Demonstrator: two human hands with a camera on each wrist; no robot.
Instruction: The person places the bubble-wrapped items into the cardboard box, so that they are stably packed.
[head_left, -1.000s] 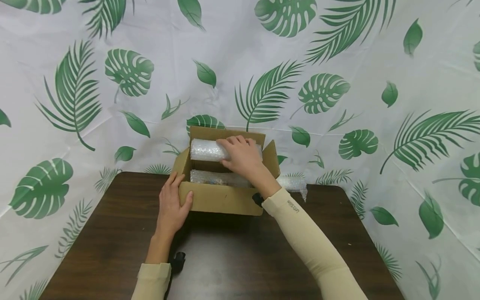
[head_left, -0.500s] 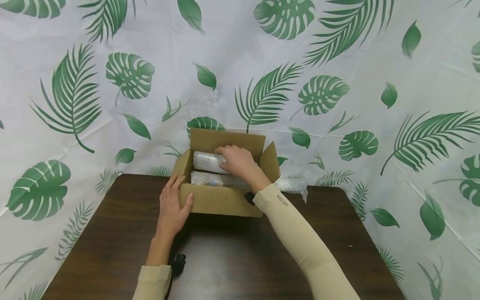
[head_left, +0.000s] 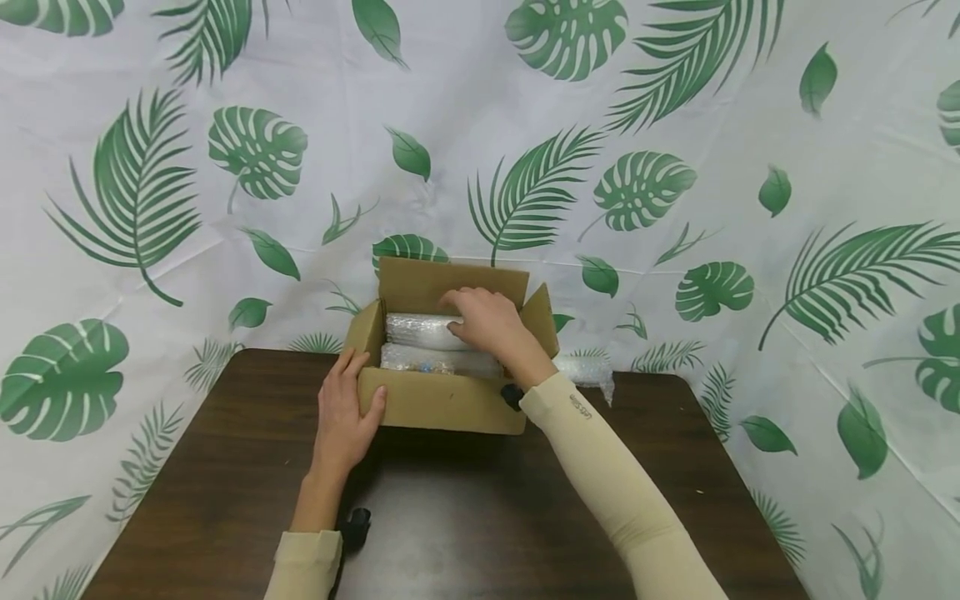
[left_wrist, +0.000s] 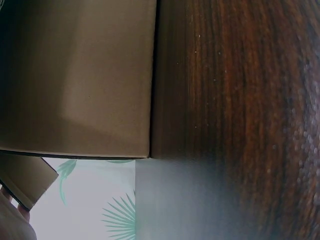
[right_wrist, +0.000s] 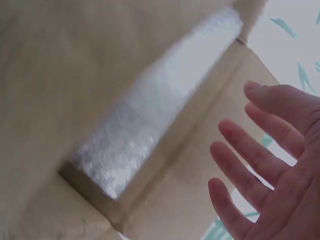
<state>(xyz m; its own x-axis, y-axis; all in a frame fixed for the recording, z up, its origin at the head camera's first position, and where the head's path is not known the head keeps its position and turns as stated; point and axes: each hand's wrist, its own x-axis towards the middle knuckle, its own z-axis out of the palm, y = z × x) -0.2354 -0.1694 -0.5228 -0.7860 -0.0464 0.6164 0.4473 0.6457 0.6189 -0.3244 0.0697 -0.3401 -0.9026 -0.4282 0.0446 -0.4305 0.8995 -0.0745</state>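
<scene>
An open cardboard box (head_left: 442, 402) stands on the far part of the table, its flaps raised. My left hand (head_left: 347, 410) holds its near left corner, fingers along the left flap and thumb on the front. Inside lie two bubble-wrapped rolls side by side: the rear roll (head_left: 420, 330) and the front roll (head_left: 431, 360), which shows bits of colour through the wrap. Over the right part of the box hovers my right hand (head_left: 491, 325), its fingers loosely bent. In the right wrist view that hand (right_wrist: 270, 155) is apart from the wrapped roll (right_wrist: 160, 105) and holds nothing.
Another piece of bubble wrap (head_left: 588, 369) lies on the table right of the box, partly hidden by it. Behind the dark wooden table (head_left: 465, 517) hangs a white leaf-print cloth (head_left: 442, 200).
My right hand has lowered the rear bubble-wrapped roll into the box behind the front one, then let go and lifted slightly right. The left hand has stayed on the box corner.
</scene>
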